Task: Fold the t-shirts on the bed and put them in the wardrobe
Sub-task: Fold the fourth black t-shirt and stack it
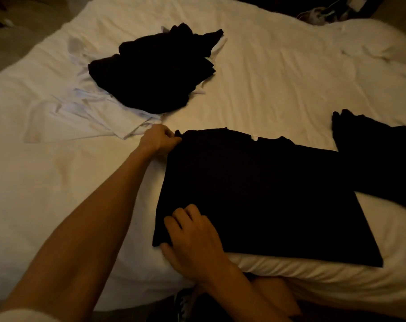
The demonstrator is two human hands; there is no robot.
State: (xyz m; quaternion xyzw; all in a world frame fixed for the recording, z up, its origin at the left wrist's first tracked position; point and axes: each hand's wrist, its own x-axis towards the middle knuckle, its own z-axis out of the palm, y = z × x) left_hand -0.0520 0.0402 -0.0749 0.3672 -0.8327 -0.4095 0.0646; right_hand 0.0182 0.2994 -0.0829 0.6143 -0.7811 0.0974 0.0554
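Now left grip (pixel 160 139) and right grip (pixel 192 238) pinch the black t-shirt (pixel 255 194) at one edge. Uneven pulling may skew the fold.

black garment (pixel 383 154): cut by right edge | white shirts (pixel 81 112): partly under black pile (pixel 155 70)

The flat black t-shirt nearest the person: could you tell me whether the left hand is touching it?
Touching. The head view shows the left hand pinching the far left corner of the black t-shirt, fingers curled over the cloth's edge.
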